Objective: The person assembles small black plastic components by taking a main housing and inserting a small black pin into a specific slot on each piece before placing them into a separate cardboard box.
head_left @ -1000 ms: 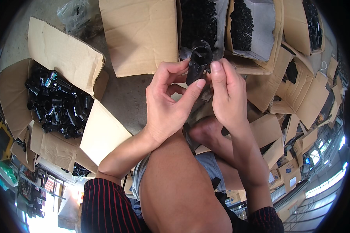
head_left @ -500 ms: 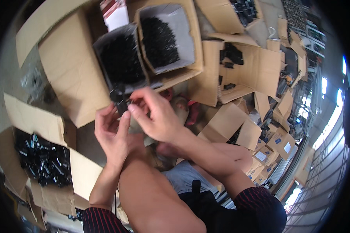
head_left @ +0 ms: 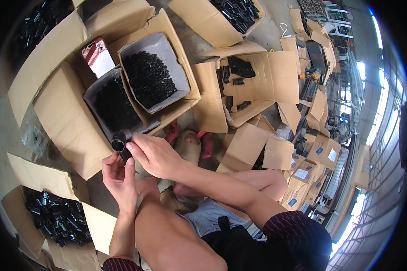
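Observation:
My left hand (head_left: 120,180) grips a black plastic fitting (head_left: 125,154) with its fingertips and thumb. The fitting has a round, hollow end facing up. My right hand (head_left: 156,156) is closed against the fitting's side, thumb and forefinger pinched; whatever lies between them is hidden. Just beyond my hands stand two grey-lined cardboard trays inside a large carton (head_left: 61,124). Small black pieces (head_left: 115,106) fill much of the left tray, and a heap of similar pieces (head_left: 149,79) lies in the right tray (head_left: 180,81).
An open carton (head_left: 257,88) to the right holds a few black fittings (head_left: 242,67). Glossy black parts (head_left: 61,217) fill a box at lower left; another box of black parts (head_left: 237,16) stands far off. A red-and-white card (head_left: 98,58) lies behind the trays. Closed cartons (head_left: 298,176) are stacked right.
The view has shifted, so the cartons and trays appear farther left and lower. The fitting's hollow end now shows more plainly. Both hands remain together at the fitting.

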`<state>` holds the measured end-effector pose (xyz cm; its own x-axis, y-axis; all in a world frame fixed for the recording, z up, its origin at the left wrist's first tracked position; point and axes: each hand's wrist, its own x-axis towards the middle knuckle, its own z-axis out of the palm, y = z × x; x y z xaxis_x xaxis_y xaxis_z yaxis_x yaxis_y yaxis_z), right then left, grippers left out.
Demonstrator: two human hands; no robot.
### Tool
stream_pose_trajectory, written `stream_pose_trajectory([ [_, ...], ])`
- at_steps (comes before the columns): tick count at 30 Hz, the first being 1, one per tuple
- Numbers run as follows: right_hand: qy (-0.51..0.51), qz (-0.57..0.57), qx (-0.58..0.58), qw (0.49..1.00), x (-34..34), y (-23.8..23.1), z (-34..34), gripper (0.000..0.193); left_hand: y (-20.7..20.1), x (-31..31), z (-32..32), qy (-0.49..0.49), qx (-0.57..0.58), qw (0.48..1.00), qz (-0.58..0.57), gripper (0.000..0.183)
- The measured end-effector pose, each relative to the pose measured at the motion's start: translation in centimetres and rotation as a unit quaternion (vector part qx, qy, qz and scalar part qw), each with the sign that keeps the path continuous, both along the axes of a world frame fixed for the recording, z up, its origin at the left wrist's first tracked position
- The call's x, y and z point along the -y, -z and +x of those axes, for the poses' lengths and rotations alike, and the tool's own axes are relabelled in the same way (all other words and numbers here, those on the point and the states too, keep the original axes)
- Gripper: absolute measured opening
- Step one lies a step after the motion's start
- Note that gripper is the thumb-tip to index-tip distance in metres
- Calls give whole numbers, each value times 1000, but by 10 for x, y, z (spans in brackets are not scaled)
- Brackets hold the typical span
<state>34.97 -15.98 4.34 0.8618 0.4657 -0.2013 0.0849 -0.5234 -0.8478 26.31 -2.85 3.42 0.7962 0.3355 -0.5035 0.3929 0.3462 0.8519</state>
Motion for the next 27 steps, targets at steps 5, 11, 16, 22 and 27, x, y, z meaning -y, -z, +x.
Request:
stream_pose_trajectory([
  [5, 165, -36, 32, 985, 42, -7, 18, 38, -23, -25, -11, -49, -52, 996, -47, 27],
  [11, 415, -387, 56, 822, 277, 38, 104, 35, -52, -115, -78, -297, 25, 948, -110, 48],
  [16, 406, -527, -225, 711, 403, 112, 128, 30, -50, -155, -115, -446, 43, 894, -6, 57],
  [22, 325, -600, -255, 685, 462, 176, 129, 27, -39, -101, -86, -395, -44, 918, 5, 48],
  [27, 271, -658, -116, 693, 422, 156, 135, 57, -44, -54, -35, -45, -58, 988, -135, 30],
])
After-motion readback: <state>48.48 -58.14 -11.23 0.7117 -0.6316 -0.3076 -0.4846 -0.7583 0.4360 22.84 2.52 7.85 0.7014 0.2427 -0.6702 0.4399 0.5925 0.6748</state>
